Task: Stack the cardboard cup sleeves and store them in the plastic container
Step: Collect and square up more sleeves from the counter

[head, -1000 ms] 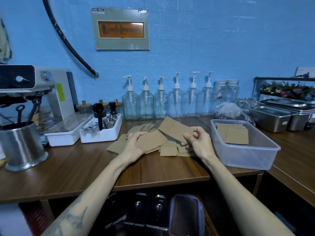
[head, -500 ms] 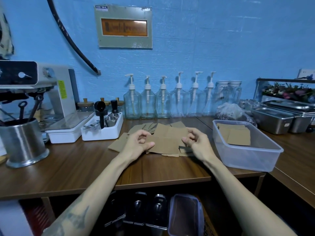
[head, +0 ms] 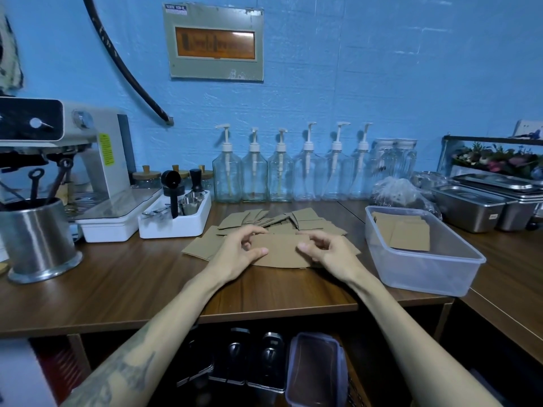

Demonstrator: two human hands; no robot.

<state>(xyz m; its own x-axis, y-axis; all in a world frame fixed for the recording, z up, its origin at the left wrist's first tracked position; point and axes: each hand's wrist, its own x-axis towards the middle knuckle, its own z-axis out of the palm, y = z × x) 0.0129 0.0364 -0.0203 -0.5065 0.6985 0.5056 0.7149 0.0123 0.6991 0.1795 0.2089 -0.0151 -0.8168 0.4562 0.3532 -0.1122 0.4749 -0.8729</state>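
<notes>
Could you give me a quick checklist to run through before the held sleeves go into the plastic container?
1. Both hands grip the stack: left hand and right hand pinch the held sleeves at either end: ok.
2. Edges squared: cannot tell.
3. Plastic container open, no lid on it: ok.
4. Room inside: stored sleeves lie flat at its far end: ok.
5. All sleeves gathered: loose sleeves lie behind the hands on the counter: not ok.

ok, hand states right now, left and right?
Left hand: pinching the left end of the cardboard sleeve stack.
Right hand: gripping the stack's right end.
</notes>
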